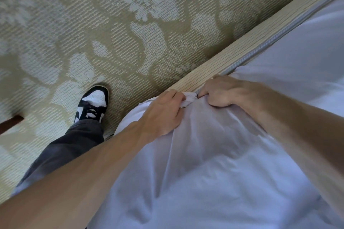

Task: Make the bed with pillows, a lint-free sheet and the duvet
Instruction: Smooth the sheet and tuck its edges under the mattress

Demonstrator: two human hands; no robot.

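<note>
By wood frame, floral carpet alongside: L hand, R hand grip bunched white sheet.

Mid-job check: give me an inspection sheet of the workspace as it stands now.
Surface: mattress, grey piped edge showing above a beige ribbed bed base.
Job's things: white sheet spread over the mattress, bunched at its edge between the hands; no pillows or duvet in view.
Clutter: nothing seen.
Hands: left hand grips the bunched sheet; right hand has fingers curled into the sheet at the edge.
Cables: nothing seen.
Surroundings: patterned carpet, black-and-white shoe, dark wooden piece at the left edge.
</note>
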